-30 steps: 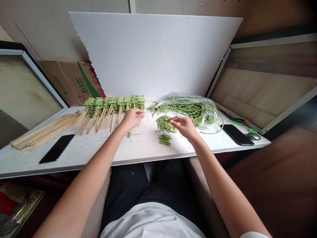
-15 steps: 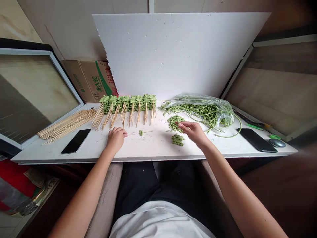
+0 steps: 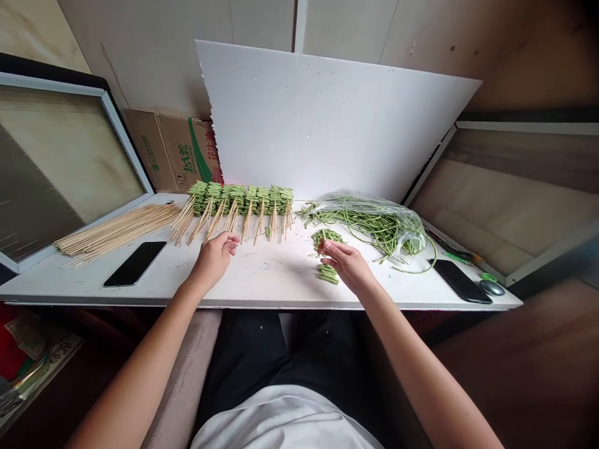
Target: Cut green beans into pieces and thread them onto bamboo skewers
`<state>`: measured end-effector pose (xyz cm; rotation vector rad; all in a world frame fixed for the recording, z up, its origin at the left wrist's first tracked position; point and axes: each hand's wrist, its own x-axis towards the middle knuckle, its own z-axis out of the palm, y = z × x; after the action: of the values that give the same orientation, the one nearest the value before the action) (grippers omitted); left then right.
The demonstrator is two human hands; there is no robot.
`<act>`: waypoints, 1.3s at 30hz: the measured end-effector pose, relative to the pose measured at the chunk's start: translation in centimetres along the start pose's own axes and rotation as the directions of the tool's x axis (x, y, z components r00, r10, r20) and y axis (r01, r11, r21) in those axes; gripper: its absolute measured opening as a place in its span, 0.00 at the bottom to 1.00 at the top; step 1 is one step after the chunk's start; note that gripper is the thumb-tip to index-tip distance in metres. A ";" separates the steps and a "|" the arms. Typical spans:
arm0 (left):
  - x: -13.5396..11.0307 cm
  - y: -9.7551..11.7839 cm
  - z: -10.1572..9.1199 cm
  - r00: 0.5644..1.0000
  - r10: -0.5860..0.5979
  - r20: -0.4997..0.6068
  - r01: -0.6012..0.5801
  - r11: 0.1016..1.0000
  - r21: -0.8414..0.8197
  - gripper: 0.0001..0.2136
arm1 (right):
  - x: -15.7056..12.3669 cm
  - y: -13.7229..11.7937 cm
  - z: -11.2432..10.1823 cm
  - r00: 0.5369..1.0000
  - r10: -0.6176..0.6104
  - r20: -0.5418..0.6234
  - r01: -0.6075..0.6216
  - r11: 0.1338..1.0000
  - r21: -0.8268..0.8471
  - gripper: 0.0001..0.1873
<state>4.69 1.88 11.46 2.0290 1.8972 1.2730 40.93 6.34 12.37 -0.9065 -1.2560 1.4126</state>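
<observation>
My left hand [image 3: 215,257] is closed around the end of a thin bamboo skewer. A short row of green bean pieces [image 3: 268,232] is threaded on that skewer, raised in front of the finished skewers. My right hand [image 3: 347,265] pinches a cut green bean piece [image 3: 322,246] between thumb and fingers. Just behind those fingertips lies a loose heap of cut bean pieces [image 3: 330,235]. A neater stack of bean pieces [image 3: 328,274] sits nearer the table's front edge, partly beside the right wrist.
Bean skewers [image 3: 239,196] stand piled in a row at the back. Bare skewers [image 3: 119,231] and a phone [image 3: 135,264] lie left. Long beans in a plastic bag [image 3: 374,218], another phone [image 3: 461,280] and a mouse [image 3: 491,287] are right. A white foam board [image 3: 327,125] rises behind.
The skewer in my left hand has been lifted and moved toward the back, its beans with it. My right hand has shifted slightly over the heap. The camera view has tilted.
</observation>
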 end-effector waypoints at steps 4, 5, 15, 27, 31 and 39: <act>-0.9 3.7 0.0 0.987 0.139 -0.083 -0.146 0.986 -0.076 0.13 | -0.5 -0.9 0.5 0.999 0.008 -0.046 -0.003 0.993 0.114 0.20; -1.2 4.3 0.0 0.981 0.163 -0.103 -0.172 0.981 -0.085 0.12 | -0.6 -1.0 0.6 0.998 -0.001 -0.064 0.009 0.992 0.126 0.20; -2.6 5.9 0.7 0.952 0.272 -0.139 -0.288 0.952 -0.107 0.11 | -1.4 -1.5 1.9 0.992 -0.060 -0.111 0.079 0.982 0.171 0.22; -3.1 6.0 1.0 0.945 0.289 -0.155 -0.303 0.950 -0.079 0.10 | -1.9 -1.8 2.4 0.995 -0.052 -0.088 0.068 0.979 0.194 0.20; -3.2 5.9 1.1 0.944 0.289 -0.159 -0.304 0.949 -0.083 0.10 | -1.9 -1.6 2.5 0.996 -0.041 -0.080 0.057 0.978 0.201 0.19; -3.3 6.1 1.1 0.953 0.269 -0.138 -0.285 0.952 -0.111 0.09 | -2.0 -1.3 2.8 0.996 -0.047 -0.078 0.065 0.969 0.239 0.18</act>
<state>10.54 -1.81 12.63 2.2560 1.5625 1.5724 38.94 3.65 14.02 -0.7431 -1.0218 1.4389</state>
